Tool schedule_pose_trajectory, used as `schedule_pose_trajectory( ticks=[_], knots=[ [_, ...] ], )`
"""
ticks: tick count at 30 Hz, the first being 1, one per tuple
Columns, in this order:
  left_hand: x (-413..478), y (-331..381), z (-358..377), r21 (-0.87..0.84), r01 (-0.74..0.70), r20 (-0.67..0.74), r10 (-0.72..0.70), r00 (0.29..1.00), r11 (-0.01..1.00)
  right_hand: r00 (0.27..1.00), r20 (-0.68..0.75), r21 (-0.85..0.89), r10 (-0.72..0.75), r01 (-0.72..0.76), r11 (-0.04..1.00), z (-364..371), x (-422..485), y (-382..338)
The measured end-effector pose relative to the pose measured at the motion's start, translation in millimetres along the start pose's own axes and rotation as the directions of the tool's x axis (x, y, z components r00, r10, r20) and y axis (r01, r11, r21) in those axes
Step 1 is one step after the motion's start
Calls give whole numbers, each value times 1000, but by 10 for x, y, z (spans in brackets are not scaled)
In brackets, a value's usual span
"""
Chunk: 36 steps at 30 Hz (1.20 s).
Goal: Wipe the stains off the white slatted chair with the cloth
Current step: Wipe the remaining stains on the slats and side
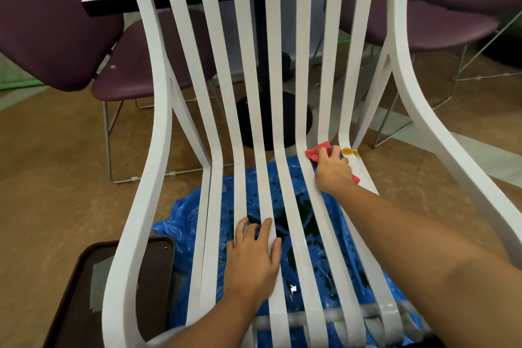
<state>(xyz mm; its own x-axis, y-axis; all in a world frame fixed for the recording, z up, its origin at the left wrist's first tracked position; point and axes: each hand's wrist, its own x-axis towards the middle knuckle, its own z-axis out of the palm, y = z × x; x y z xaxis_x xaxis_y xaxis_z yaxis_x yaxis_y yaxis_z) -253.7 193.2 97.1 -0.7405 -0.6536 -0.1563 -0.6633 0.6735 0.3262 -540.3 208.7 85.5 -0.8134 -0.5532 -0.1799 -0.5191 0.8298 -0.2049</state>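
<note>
Right grip [333,171] curled round crumpled red cloth [315,153], pressed it on seat slats near bend of white slatted chair [158,127]. Orange stains [349,152] lay just beside cloth on outer right slat. Left grip [252,258] rested flat on middle slats, fingers spread, holding nothing. Blue plastic sheet [183,223] lay on floor under seat. Dark brown tray [73,305] sat at left.

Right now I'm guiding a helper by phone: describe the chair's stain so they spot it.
Take the white slatted chair, then its rightmost seat slat, near the bend. Just beyond the right hand gripping the pink cloth lies the stain: orange-yellow, the only orange on the slats.
</note>
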Motion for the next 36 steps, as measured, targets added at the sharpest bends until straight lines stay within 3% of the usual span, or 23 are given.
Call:
schedule_pose_trajectory(
  ticks=[6, 15, 22, 36],
  knots=[
    [10, 6, -2, -1, 6, 7, -6, 1000, 1000, 996, 44, 104, 82, -86, 991, -57, 172, -44],
    [5, 10, -4, -13, 0, 4, 0, 1000, 1000, 996, 43, 61, 81, -84, 995, -93, 39, -37],
    [-19, 9, -31, -17, -10, -8, 9, 1000, 1000, 995, 32, -49, 92, -91, 995, -30, -498, 71],
    [-58, 16, -13, 1, -24, -58, 24, 998, 1000, 994, 67, -92, 83, -77, 993, 14, -1799, 433]
  ],
)
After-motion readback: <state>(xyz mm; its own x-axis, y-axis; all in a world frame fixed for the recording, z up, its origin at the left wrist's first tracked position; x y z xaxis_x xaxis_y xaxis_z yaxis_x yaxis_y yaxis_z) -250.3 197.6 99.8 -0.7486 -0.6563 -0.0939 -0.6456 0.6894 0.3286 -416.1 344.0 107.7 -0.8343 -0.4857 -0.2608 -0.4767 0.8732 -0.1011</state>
